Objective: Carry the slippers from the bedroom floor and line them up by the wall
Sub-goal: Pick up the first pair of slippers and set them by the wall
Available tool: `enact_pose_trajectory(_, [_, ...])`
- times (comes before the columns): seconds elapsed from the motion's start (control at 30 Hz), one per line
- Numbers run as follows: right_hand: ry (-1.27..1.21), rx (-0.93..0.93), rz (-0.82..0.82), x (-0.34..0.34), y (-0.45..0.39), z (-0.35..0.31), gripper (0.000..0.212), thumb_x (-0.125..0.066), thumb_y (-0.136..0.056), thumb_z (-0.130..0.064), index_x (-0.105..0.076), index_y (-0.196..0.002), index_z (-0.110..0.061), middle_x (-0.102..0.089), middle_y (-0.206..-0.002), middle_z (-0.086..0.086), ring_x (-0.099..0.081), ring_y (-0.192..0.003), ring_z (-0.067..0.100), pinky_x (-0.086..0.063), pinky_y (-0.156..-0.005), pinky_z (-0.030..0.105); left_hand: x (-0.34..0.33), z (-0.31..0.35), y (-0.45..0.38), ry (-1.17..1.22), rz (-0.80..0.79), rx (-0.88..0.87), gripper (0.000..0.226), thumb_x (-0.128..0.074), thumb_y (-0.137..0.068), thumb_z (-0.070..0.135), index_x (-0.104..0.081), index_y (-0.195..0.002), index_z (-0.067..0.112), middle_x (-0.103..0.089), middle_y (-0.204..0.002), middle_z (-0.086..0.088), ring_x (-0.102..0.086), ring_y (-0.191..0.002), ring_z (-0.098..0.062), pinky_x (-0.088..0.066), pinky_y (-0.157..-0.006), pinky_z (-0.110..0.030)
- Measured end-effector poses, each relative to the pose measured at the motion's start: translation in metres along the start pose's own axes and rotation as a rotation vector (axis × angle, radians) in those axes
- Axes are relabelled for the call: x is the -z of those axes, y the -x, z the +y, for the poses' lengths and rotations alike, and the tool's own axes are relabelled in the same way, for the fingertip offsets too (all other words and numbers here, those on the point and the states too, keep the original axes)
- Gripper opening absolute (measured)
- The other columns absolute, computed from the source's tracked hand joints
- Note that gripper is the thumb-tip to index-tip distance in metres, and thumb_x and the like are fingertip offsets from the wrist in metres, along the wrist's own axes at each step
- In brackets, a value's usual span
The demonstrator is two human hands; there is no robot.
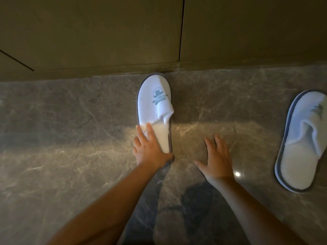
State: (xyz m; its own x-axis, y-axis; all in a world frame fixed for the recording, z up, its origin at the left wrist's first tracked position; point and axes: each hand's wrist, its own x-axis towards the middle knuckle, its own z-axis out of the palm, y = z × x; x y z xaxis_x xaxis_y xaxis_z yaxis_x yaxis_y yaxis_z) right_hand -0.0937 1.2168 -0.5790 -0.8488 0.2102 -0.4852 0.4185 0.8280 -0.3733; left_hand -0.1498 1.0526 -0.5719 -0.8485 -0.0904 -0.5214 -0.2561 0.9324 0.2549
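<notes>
A white slipper [155,101] with a grey sole edge and a teal logo lies on the marble floor, its toe touching the base of the wall [106,32]. My left hand [150,147] rests on its heel end, fingers on the insole and thumb hooked around the right edge. My right hand [216,160] hovers flat over the bare floor to the right of that slipper, fingers spread, holding nothing. A second white slipper [302,140] lies at the right edge of view, farther from the wall and angled slightly.
The floor [70,138] is glossy grey-brown marble with light reflections. The wall is made of dark olive panels with vertical seams. My shadow falls on the floor between my forearms.
</notes>
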Motion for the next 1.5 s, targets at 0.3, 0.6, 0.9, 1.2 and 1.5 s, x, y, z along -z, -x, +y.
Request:
enact_pose_trajectory(0.3, [-0.214,-0.016,0.148,0.02,0.011,0.014,0.065,-0.064,-0.078,-0.02,-0.034,-0.135,-0.012,-0.031,-0.146,0.017,-0.025,-0.136,0.03,-0.025,-0.111,0.042,0.013,-0.009,0.001,-0.022,0.015,-0.148,0.115,-0.069,-0.059,0.058,0.006,-0.138,0.022,0.008,-0.153,-0.01,-0.006,-0.137,-0.038,-0.019,-0.11,-0.055])
enact_pose_trajectory(0.6, [-0.146,-0.634,0.488,0.054,0.031,0.108,0.087,-0.072,-0.07,-0.035,-0.023,-0.137,-0.006,-0.023,-0.146,0.029,-0.022,-0.134,0.044,-0.021,-0.109,0.056,0.009,-0.013,0.012,-0.122,-0.017,-0.383,0.081,-0.067,-0.072,0.037,-0.024,-0.138,0.017,-0.014,-0.151,-0.015,-0.009,-0.138,-0.034,-0.015,-0.112,-0.049])
enact_pose_trajectory(0.9, [-0.278,-0.65,0.531,0.055,0.026,0.126,0.08,-0.076,-0.066,-0.034,-0.036,-0.128,-0.003,-0.046,-0.133,0.024,-0.044,-0.121,0.041,-0.036,-0.103,0.051,0.01,-0.008,0.011,-0.197,-0.041,-0.372,0.085,-0.068,-0.07,0.042,-0.022,-0.138,0.02,-0.016,-0.151,-0.016,-0.009,-0.138,-0.036,-0.018,-0.11,-0.055])
enact_pose_trajectory(1.2, [-0.474,-0.3,0.458,0.017,0.032,0.045,0.094,-0.08,-0.053,-0.01,-0.032,-0.134,-0.005,-0.036,-0.133,0.025,-0.029,-0.122,0.041,-0.026,-0.102,0.041,0.013,-0.017,0.005,-0.166,-0.102,-0.426,0.083,-0.064,-0.072,0.046,-0.02,-0.139,0.023,-0.013,-0.152,-0.01,-0.009,-0.138,-0.031,-0.017,-0.112,-0.05])
enact_pose_trajectory(1.5, [-0.274,-0.192,0.313,-0.007,0.01,-0.01,0.095,-0.078,-0.061,-0.031,-0.024,-0.137,-0.013,-0.031,-0.141,0.018,-0.03,-0.124,0.034,-0.03,-0.102,0.043,0.01,-0.031,0.0,-0.26,-0.118,-0.474,0.082,-0.057,-0.075,0.051,-0.012,-0.14,0.028,-0.004,-0.154,-0.003,0.0,-0.141,-0.028,-0.009,-0.115,-0.048])
